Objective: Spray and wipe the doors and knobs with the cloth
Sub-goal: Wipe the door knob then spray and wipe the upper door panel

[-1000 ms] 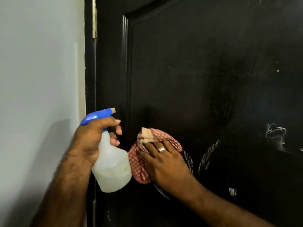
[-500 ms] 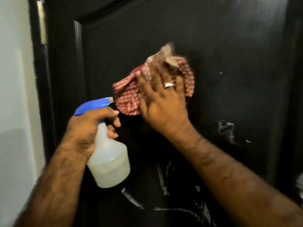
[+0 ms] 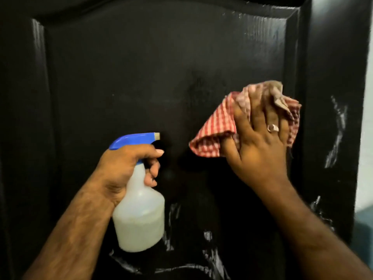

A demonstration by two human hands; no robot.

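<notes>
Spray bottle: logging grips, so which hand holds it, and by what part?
The left hand grips the spray bottle by its neck, under the blue trigger head.

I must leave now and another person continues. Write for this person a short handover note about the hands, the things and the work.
Left hand grips the spray bottle, upright, about half full, nozzle facing the door.
Right hand presses the red checked cloth flat on the right part of the raised panel.
Done: the panel's middle looks free of streaks.
Left: white wet streaks on the door's right strip and along the bottom of the view. No knob is in view, so knobs remain to check.
</notes>
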